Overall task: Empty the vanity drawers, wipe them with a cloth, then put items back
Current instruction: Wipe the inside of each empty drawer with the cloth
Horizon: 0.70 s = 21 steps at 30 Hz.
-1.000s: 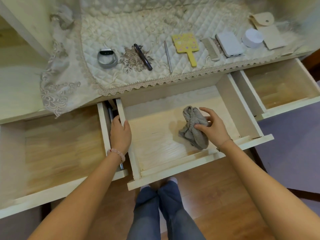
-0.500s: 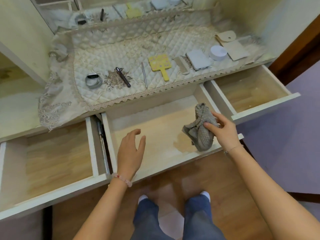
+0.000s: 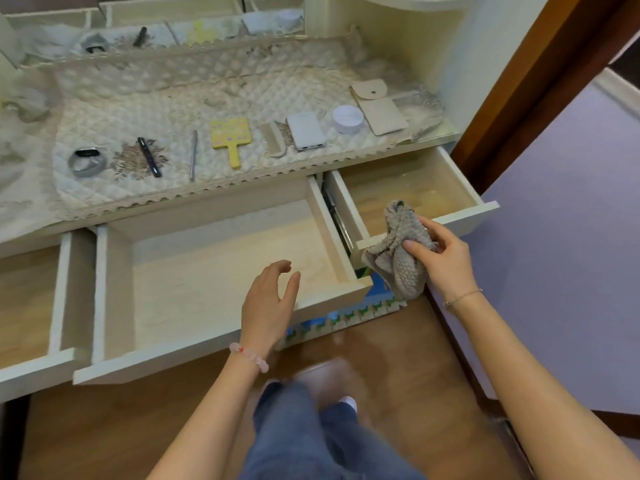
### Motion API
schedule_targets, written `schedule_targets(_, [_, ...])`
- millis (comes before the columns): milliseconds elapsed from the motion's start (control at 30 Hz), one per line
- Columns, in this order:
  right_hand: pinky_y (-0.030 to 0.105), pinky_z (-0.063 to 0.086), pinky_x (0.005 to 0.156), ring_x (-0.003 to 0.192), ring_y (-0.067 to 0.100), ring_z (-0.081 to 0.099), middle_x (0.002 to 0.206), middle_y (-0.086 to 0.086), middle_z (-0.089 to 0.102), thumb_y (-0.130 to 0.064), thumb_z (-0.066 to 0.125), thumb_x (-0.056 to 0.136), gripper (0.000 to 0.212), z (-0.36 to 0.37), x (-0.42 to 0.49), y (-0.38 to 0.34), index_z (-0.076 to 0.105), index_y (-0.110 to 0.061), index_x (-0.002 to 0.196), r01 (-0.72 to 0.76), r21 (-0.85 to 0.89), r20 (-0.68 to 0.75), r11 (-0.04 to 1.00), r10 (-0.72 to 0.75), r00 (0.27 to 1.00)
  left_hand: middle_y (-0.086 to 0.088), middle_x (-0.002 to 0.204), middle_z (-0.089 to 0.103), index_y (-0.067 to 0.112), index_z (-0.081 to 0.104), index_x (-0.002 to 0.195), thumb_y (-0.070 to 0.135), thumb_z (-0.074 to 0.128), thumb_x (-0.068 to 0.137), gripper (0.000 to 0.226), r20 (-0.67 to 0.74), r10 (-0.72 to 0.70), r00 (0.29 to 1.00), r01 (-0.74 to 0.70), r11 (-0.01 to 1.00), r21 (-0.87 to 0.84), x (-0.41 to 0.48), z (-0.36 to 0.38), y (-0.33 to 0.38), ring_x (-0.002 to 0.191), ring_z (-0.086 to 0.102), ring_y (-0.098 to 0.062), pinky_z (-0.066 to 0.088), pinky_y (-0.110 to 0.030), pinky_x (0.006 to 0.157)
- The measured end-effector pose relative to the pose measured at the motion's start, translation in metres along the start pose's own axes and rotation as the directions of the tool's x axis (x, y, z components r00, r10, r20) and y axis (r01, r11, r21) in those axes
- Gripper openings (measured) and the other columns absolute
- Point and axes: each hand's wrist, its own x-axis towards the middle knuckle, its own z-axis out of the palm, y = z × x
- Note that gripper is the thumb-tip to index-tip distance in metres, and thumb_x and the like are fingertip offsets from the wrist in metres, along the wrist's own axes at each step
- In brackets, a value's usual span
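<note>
Quilted vanity cover (image 3: 214, 98) lies beyond both hands. Three drawers stand pulled open: the middle drawer (image 3: 325, 233) is under the left hand, the left drawer (image 3: 34, 370) well to its left, and the right drawer (image 3: 465, 216) just beyond the right hand. Left hand (image 3: 268, 306) hovers over the middle drawer's front edge, fingers relaxed and spread, holding nothing. Right hand (image 3: 446, 261) grips a bunched grey cloth (image 3: 398, 261) at the right drawer's near-left corner. On the cover: yellow hand mirror (image 3: 230, 135), power bank (image 3: 306, 130), round tin (image 3: 348, 118).
</note>
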Motion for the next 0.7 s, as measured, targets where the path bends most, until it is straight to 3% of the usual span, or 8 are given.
schedule_targets(267, [0.007, 0.049, 0.070, 0.088, -0.010, 0.058, 0.099, -0.019, 0.060, -0.010, 0.070, 0.079, 0.049, -0.031, 0.057, 0.007, 0.055, -0.020, 0.125, 0.000, -0.032, -0.015, 0.999, -0.001, 1.000, 0.004, 0.128, 0.054, 0.021, 0.049, 0.127, 0.044, 0.042, 0.094, 0.041, 0.019, -0.029, 0.999, 0.030, 0.998, -0.052, 0.055, 0.060, 0.038, 0.117, 0.049, -0.011, 0.037, -0.024, 0.091])
schedule_targets(433, [0.005, 0.048, 0.067, 0.083, -0.012, 0.059, 0.098, -0.017, 0.060, -0.008, 0.068, 0.081, 0.047, -0.045, 0.122, 0.010, 0.055, -0.019, 0.124, -0.005, -0.060, -0.013, 0.998, 0.005, 1.000, -0.002, 0.140, 0.045, 0.014, 0.040, 0.137, 0.040, 0.045, 0.094, 0.050, 0.073, -0.123, 0.990, 0.133, 0.979, -0.154, 0.112, 0.109, 0.052, 0.126, 0.043, -0.016, 0.037, -0.031, 0.102])
schedule_targets(500, [0.005, 0.048, 0.068, 0.083, -0.016, 0.058, 0.098, -0.018, 0.060, -0.008, 0.068, 0.081, 0.046, -0.049, 0.154, 0.009, 0.056, -0.021, 0.123, -0.003, -0.080, 0.000, 0.997, 0.003, 1.000, -0.002, 0.145, 0.038, 0.015, 0.032, 0.142, 0.039, 0.046, 0.094, 0.055, 0.104, -0.171, 0.980, 0.189, 0.963, -0.193, 0.136, 0.127, 0.057, 0.131, 0.037, -0.017, 0.032, -0.034, 0.108])
schedule_targets(600, [0.004, 0.047, 0.067, 0.082, -0.018, 0.057, 0.098, -0.018, 0.059, -0.008, 0.068, 0.081, 0.046, -0.051, 0.198, 0.008, 0.055, -0.025, 0.121, 0.004, -0.097, 0.027, 0.995, -0.001, 1.000, -0.001, 0.149, 0.031, 0.018, 0.023, 0.145, 0.039, 0.047, 0.094, 0.060, 0.116, -0.244, 0.963, 0.267, 0.928, -0.261, 0.167, 0.151, 0.061, 0.135, 0.031, -0.016, 0.026, -0.027, 0.107])
schedule_targets(700, [0.005, 0.047, 0.071, 0.088, -0.012, 0.058, 0.100, -0.016, 0.059, -0.007, 0.068, 0.081, 0.046, -0.049, 0.235, 0.019, 0.055, -0.022, 0.122, 0.004, -0.137, 0.076, 0.991, 0.006, 0.997, 0.000, 0.153, 0.023, 0.018, 0.015, 0.148, 0.037, 0.048, 0.094, 0.066, 0.136, -0.338, 0.931, 0.364, 0.883, -0.297, 0.192, 0.170, 0.060, 0.139, 0.023, -0.017, 0.020, -0.032, 0.113])
